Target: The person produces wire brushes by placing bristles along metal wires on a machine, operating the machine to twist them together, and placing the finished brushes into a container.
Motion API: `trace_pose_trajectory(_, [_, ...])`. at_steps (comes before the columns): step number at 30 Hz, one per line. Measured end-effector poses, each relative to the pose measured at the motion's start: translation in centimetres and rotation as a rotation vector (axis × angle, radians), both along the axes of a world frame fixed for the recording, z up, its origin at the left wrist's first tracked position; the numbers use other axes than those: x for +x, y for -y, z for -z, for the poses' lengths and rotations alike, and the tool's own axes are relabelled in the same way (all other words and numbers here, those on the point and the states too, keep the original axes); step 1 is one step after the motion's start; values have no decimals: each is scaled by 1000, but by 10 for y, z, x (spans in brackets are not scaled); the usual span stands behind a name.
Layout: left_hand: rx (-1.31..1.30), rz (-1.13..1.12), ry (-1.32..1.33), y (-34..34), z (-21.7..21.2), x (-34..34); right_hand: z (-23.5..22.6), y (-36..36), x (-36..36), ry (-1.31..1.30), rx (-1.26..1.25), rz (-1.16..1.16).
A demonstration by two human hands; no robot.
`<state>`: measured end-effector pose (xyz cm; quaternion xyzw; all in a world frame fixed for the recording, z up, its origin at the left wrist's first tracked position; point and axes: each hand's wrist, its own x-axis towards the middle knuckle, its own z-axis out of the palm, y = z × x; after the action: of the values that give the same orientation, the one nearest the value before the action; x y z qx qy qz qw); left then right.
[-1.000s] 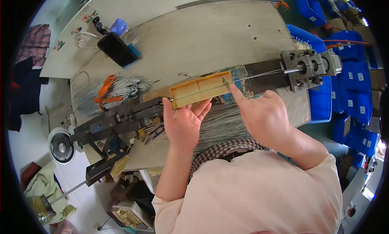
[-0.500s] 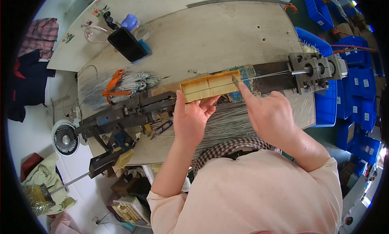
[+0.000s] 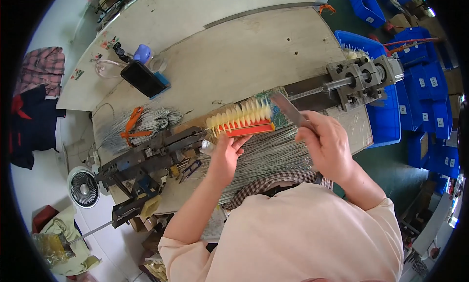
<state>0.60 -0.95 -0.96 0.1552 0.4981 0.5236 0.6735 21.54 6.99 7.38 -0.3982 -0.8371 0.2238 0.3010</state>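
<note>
Blue bins (image 3: pixel 430 111) stand right of the table (image 3: pixel 234 62). Left hand (image 3: pixel 225 157), grip closed, holds red-based bristle strip (image 3: pixel 242 120); right hand (image 3: pixel 326 146) grips grey flat bar (image 3: pixel 288 111) beside it.

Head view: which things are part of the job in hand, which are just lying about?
In use:
- left hand at the red holder with pale bristle tufts
- right hand holding a flat metal strip
- loose wires under the hands
- metal machine

Lying about:
- phone
- orange-tied wire bundle
- small fan
- blue bins
</note>
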Motion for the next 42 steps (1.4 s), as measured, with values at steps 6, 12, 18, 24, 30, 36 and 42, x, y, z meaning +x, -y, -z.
trace_pose_trajectory(6, [-145, 26, -150, 8, -4, 19, 34, -5, 34, -270, -579, 16])
trace_pose_trajectory(12, [-104, -399, 112, 104, 6, -16, 62, -27, 65, 469, -643, 151])
trace_pose_trajectory(18, [-493, -1412, -381, 251, 40, -72, 95, -33, 93, 775, -513, 73])
trace_pose_trajectory(24, [-267, -1601, -208, 240, 44, -95, 88, -38, 89, 760, -493, -66])
trace_pose_trajectory(30, [-408, -1733, -509, 289, 52, -156, 99, -36, 108, 724, -504, -36])
trace_pose_trajectory(36, [-276, -1650, -453, 234, 53, -107, 79, -47, 128, 425, -400, 35])
trace_pose_trajectory(42, [276, -271, -435, 93, 11, 0, -11, -66, 93, 536, 194, -68])
